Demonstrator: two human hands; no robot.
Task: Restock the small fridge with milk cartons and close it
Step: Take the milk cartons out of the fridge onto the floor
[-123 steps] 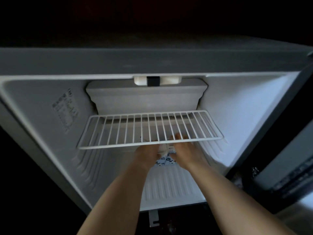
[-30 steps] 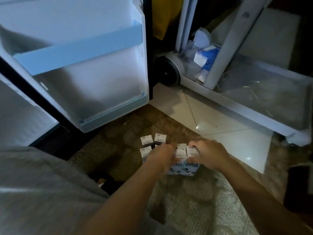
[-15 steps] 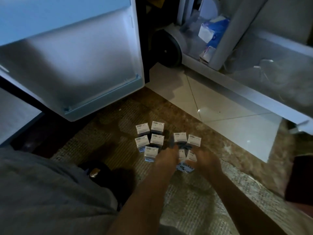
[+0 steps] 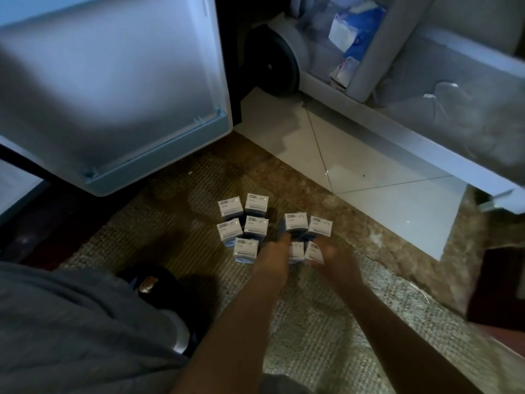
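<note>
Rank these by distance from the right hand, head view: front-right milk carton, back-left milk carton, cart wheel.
1. Front-right milk carton: at the fingertips of the right hand.
2. Back-left milk carton: far corner of the left cluster, up and to the left.
3. Cart wheel: farthest back, top centre of the view.

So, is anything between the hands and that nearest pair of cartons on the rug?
Nothing visible. The left hand and right hand flank the nearest pair of cartons; the other cartons stand beyond and to the left.
</note>
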